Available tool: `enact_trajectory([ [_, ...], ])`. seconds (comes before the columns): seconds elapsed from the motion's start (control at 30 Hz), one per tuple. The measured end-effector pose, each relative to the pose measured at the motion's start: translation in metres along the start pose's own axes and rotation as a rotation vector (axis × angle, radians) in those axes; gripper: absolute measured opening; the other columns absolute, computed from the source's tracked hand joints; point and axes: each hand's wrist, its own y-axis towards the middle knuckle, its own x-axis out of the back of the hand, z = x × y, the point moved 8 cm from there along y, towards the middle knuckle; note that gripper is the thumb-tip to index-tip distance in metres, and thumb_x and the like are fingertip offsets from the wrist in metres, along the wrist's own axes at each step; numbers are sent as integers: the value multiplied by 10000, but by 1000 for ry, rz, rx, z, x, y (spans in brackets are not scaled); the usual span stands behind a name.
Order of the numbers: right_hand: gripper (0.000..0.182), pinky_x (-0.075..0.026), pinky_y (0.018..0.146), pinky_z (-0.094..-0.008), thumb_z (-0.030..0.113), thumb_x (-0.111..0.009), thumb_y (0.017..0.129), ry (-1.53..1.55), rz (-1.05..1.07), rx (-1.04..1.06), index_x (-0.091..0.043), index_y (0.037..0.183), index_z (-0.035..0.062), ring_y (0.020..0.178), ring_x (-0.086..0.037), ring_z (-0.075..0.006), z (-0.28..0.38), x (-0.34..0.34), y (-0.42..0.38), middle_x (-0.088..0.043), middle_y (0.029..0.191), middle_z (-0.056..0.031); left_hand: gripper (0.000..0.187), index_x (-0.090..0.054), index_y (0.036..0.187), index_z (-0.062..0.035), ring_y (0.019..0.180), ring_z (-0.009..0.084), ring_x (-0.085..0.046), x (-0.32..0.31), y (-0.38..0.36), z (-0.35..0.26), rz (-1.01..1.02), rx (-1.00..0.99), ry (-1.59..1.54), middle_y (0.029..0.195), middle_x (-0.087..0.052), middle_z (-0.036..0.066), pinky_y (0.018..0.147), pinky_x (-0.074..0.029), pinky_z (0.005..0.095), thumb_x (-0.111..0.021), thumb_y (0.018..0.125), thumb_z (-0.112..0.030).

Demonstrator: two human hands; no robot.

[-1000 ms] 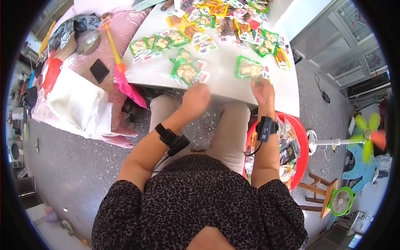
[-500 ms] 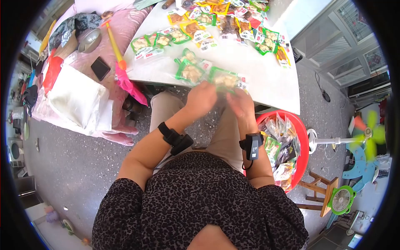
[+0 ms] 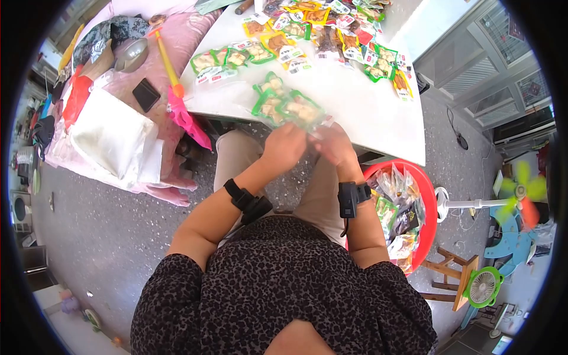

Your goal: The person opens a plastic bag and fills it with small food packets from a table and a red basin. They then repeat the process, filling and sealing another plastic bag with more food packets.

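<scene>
A green-edged clear snack packet [image 3: 303, 111] with pale pieces inside is held at the table's front edge, slightly blurred. My left hand [image 3: 286, 145] is closed at its lower left edge, the fingertips partly hidden. My right hand [image 3: 335, 145] has its fingers closed on the lower right corner. Just behind and left of it, similar green-edged packets [image 3: 270, 86] lie on the white table [image 3: 219, 94], partly overlapped by the held one.
Several green and yellow snack packets [image 3: 278, 42] spread over the table's far side. A red tub [image 3: 430, 207] of packets stands by my right arm. Left is a pink-covered surface [image 3: 65, 155] with a phone [image 3: 145, 94] and a pink-and-yellow umbrella [image 3: 177, 90]. A fan [image 3: 520, 192] spins at right.
The held packet has shifted left and tilted, now overlapping the packets beside it. My right hand has moved left, closer to my left hand, and its fingers have closed on the packet's corner.
</scene>
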Motion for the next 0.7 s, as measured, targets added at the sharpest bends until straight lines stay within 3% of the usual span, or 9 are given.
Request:
enact_trajectory([
  [0.1, 190, -383, 439, -197, 81, -424, 778, -450, -80, 51, -505, 942, 32, 597, -518, -114, 4, -15, -2, -563, 806, -43, 54, -489, 729, -53, 595, 309, -471, 1, 2, -2, 2, 7, -7, 692, -447, 121, 510, -384, 390, -510, 688, -82],
  [0.2, 177, -360, 421, -186, 68, -411, 768, -232, -71, 75, -503, 908, 12, 573, -492, -98, 1, -29, 10, -538, 738, -34, 56, -494, 733, -51, 601, 307, -472, 5, 3, 0, -8, 3, 16, 698, -448, 121, 513, -390, 383, -510, 691, -84],
  [0.3, 162, -359, 417, -205, 54, -414, 755, -631, 90, 300, -502, 878, -3, 553, -482, -102, -9, -41, 31, -518, 699, -35, 56, -501, 739, -52, 609, 303, -475, 11, 3, 2, -15, -19, 49, 703, -450, 120, 519, -398, 377, -509, 692, -83],
  [0.37, 148, -365, 414, -223, 51, -425, 752, -580, 33, 244, -501, 865, -7, 535, -477, -111, -5, -39, 30, -519, 690, -47, 54, -504, 741, -56, 613, 301, -475, 18, 8, 2, -37, -12, 58, 704, -450, 120, 524, -402, 375, -507, 694, -83],
  [0.5, 132, -383, 434, -241, 56, -467, 735, -286, 144, -103, -502, 842, -12, 520, -478, -124, -4, -47, 23, -524, 683, -74, 47, -509, 740, -60, 617, 296, -481, 20, 1, 0, -44, -28, 10, 702, -453, 116, 528, -404, 375, -505, 697, -80],
  [0.57, 122, -393, 469, -237, 61, -489, 731, -782, 201, 274, -509, 824, -14, 546, -485, -122, 10, -51, 25, -524, 682, -76, 42, -509, 736, -58, 614, 296, -483, 19, -1, -1, -31, -13, 8, 700, -455, 115, 528, -404, 373, -503, 699, -78],
  [0.63, 110, -400, 502, -234, 57, -510, 722, -781, 164, 483, -516, 806, -14, 573, -490, -120, 1, -37, 40, -527, 684, -78, 41, -508, 734, -54, 607, 295, -486, 18, -1, 0, -64, -34, 21, 704, -462, 114, 527, -405, 372, -505, 700, -77],
  [0.7, 92, -404, 528, -235, 47, -527, 715, -404, 49, 487, -523, 788, -9, 600, -494, -121, -14, -24, 64, -535, 693, -78, 43, -509, 735, -51, 605, 294, -490, 17, -2, 3, -62, -37, 30, 713, -470, 114, 526, -406, 370, -508, 701, -77],
])
